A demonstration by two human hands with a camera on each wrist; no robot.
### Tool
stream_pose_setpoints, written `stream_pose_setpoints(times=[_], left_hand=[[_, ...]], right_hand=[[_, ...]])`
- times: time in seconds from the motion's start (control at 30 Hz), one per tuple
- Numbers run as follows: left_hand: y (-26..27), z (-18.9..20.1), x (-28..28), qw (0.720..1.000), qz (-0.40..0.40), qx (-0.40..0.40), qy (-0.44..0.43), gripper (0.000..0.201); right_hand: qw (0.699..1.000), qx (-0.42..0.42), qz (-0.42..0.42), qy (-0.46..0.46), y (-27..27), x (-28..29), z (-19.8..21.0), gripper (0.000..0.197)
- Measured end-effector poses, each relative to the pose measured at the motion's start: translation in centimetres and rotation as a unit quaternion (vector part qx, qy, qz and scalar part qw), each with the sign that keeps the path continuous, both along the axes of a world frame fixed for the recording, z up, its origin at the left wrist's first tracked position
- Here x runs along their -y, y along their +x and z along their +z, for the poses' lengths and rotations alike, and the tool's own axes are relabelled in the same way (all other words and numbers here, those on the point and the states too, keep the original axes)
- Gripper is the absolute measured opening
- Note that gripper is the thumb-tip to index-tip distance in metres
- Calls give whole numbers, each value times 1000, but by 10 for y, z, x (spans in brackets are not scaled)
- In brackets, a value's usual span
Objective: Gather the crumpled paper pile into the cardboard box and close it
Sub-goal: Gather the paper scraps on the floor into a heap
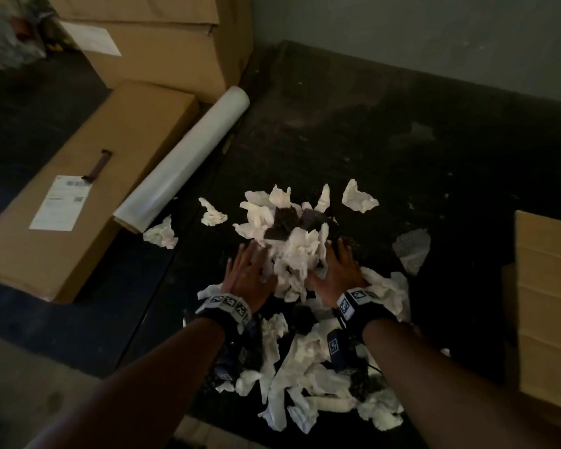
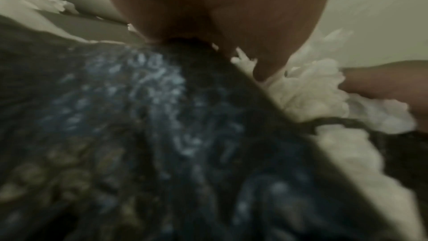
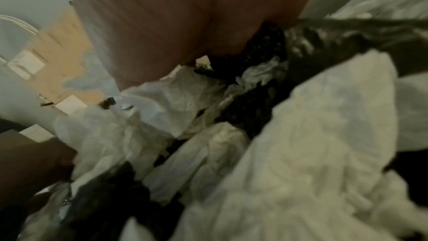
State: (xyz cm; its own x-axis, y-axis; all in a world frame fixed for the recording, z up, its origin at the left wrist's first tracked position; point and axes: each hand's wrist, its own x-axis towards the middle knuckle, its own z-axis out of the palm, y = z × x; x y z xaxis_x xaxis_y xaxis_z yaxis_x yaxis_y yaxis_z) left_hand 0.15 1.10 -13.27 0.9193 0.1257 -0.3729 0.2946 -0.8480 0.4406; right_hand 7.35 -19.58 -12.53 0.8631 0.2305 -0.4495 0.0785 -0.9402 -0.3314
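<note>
A pile of crumpled white paper (image 1: 297, 257) mixed with a few dark scraps lies spread on the dark floor in the head view. My left hand (image 1: 250, 267) and right hand (image 1: 339, 267) press against the two sides of a central clump, fingers straight and spread. More paper (image 1: 308, 361) lies between my forearms. A cardboard box (image 1: 546, 306) stands at the right edge; its opening is out of sight. In the left wrist view my palm (image 2: 208, 6) meets white paper (image 2: 308, 91). The right wrist view, blurred, has my palm (image 3: 173, 25) over crumpled paper (image 3: 312, 135).
A long flat carton (image 1: 88, 189) with a label lies at the left, larger cartons (image 1: 162, 43) stacked behind it. A roll of clear film (image 1: 182, 160) leans beside them. Stray paper pieces (image 1: 358, 196) and a plastic scrap (image 1: 413, 247) lie around. A grey wall (image 1: 434, 34) bounds the back.
</note>
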Motion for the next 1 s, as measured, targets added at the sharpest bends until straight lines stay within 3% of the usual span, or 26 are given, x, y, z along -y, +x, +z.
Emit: stream_pose_setpoints(times=[0.07, 0.17, 0.23, 0.33, 0.43, 0.57, 0.67, 0.8, 1.0], left_hand=[[-3, 6, 0, 998, 21, 63, -6, 69], [-7, 11, -25, 985, 88, 135, 61, 66], [-5, 16, -51, 978, 153, 110, 94, 69], [1, 14, -95, 970, 220, 6, 103, 66], [3, 3, -126, 960, 247, -68, 109, 65], [8, -8, -143, 956, 271, -92, 69, 73], [8, -13, -148, 958, 275, -80, 35, 87], [6, -3, -141, 967, 253, -27, 25, 88], [28, 18, -104, 988, 117, 101, 29, 84]], right_hand=[[1000, 20, -4, 11, -1, -3, 1, 91], [998, 54, -14, 40, 1, 0, 2, 87], [997, 62, -7, 48, 3, 2, 2, 84], [995, 78, 2, 55, 7, 3, 1, 83], [995, 79, 9, 54, 11, 1, -2, 82], [996, 70, 14, 45, 12, -2, -2, 80], [997, 65, 17, 34, 11, -3, -1, 81], [997, 61, 13, 39, 11, -6, 1, 81], [998, 48, 17, 38, 12, -7, 7, 83]])
